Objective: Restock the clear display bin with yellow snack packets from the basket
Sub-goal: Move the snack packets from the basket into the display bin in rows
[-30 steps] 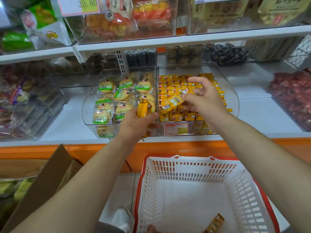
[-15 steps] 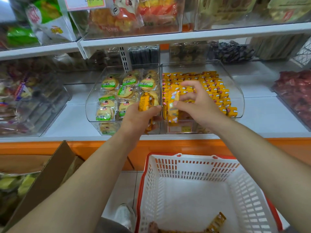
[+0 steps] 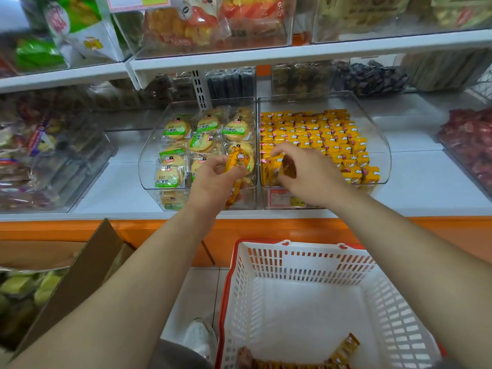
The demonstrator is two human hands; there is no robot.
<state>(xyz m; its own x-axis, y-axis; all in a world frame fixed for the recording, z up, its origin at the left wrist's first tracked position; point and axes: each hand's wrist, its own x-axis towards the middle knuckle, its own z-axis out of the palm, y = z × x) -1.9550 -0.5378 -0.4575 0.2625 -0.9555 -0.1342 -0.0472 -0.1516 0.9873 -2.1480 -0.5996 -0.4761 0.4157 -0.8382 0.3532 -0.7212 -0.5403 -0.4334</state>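
A clear display bin (image 3: pixel 378 134) on the white shelf holds tight rows of yellow snack packets (image 3: pixel 319 129). My right hand (image 3: pixel 308 174) reaches into its front left corner, fingers curled on a yellow packet (image 3: pixel 274 166) that it sets among the others. My left hand (image 3: pixel 213 182) hovers in front of the neighbouring bin and grips a few yellow packets (image 3: pixel 237 161) that hang below the fist. The white basket (image 3: pixel 300 262) with a red rim stands below; several packets (image 3: pixel 343 347) lie at its near edge.
The clear bin (image 3: pixel 149 161) to the left holds round cakes in green-labelled wrappers. More clear bins with wrapped goods flank both sides and fill the upper shelf. An open cardboard box (image 3: pixel 80 275) stands at lower left. My shoe (image 3: pixel 199 336) shows on the tiled floor.
My right hand has moved down and left into the front corner of the yellow bin with its packet. The left hand kept its packets and shifted slightly.
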